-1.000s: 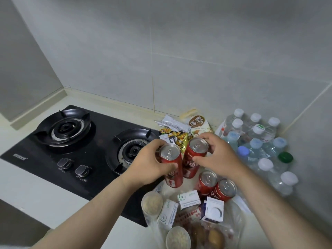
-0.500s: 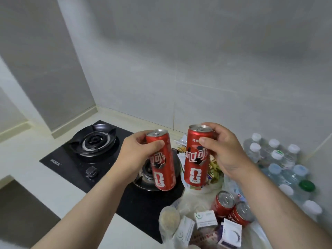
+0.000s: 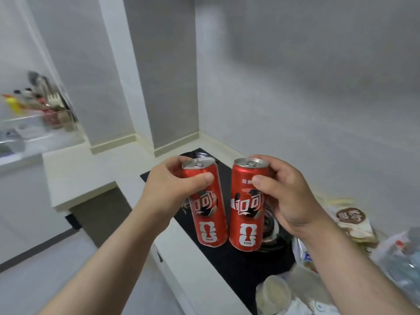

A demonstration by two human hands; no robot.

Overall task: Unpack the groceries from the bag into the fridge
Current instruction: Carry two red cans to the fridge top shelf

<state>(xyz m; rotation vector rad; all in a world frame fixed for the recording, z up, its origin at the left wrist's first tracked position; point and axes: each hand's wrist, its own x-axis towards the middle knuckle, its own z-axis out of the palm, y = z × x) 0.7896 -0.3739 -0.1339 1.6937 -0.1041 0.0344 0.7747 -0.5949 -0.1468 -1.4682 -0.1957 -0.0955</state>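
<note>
The left can [image 3: 209,214] and the right can [image 3: 246,214], both red, are upright and just apart in the air above the black stove [image 3: 238,264], each clasped near its top, one by the left grip [image 3: 172,189], the other by the right grip [image 3: 288,196], with a snack bag [image 3: 350,221] on the counter [image 3: 95,171] to the right.

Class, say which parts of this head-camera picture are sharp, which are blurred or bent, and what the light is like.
Head view: the left can and right can are sharpest, print legible; the shelf clutter far left and the groceries at the right edge are smeared; the white pillar leans, wide-angle distortion; light soft, even, no hard shadows.
</note>
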